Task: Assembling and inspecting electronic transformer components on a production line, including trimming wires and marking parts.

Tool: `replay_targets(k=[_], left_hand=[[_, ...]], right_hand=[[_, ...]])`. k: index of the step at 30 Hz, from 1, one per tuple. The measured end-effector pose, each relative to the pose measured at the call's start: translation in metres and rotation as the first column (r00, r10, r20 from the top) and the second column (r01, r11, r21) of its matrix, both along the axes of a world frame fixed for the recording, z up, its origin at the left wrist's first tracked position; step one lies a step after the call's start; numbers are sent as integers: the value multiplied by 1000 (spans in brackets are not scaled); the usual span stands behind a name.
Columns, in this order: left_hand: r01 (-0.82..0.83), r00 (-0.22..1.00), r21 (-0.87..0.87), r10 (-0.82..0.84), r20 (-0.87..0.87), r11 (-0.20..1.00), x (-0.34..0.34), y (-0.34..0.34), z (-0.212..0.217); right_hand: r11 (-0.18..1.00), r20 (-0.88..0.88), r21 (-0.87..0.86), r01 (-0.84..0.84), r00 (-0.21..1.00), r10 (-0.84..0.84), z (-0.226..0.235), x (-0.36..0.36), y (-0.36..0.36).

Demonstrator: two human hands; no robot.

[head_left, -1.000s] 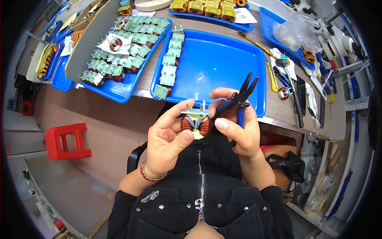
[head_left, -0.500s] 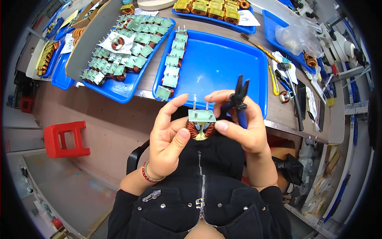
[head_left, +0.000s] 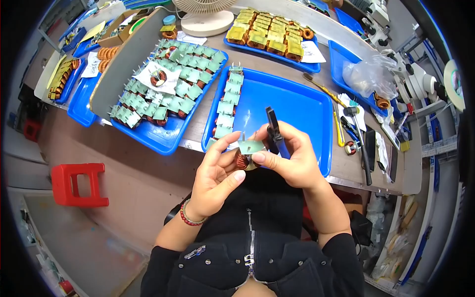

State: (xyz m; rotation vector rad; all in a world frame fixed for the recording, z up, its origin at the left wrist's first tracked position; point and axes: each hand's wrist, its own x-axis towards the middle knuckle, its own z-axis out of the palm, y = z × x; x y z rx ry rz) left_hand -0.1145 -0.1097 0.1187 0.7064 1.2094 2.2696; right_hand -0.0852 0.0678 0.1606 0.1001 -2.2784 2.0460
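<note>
The coil (head_left: 241, 160) is being held between the body and the blue tray (head_left: 282, 101), its green plate (head_left: 251, 147) uppermost, with the left hand (head_left: 212, 180) being curled around its left side and the right hand (head_left: 294, 161) being pressed on its right while also being wrapped around the pliers (head_left: 275, 131). Because that hand's hold is being shared by two things, a slip is being risked, by which the pins (head_left: 243, 135) could be bent or the coil scraped; the pliers' exact clearance is not being shown clearly.
</note>
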Motion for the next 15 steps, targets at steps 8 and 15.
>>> replay_targets(k=[8,15], left_hand=[[-85,981,-97,66,-182,992,-6,-8,4],[-195,945,-129,152,-288,972,4,-8,5]], right_hand=[[1000,-5,-8,4,1000,-4,13,-4,-8],[999,-44,10,43,998,-42,17,9,-14]])
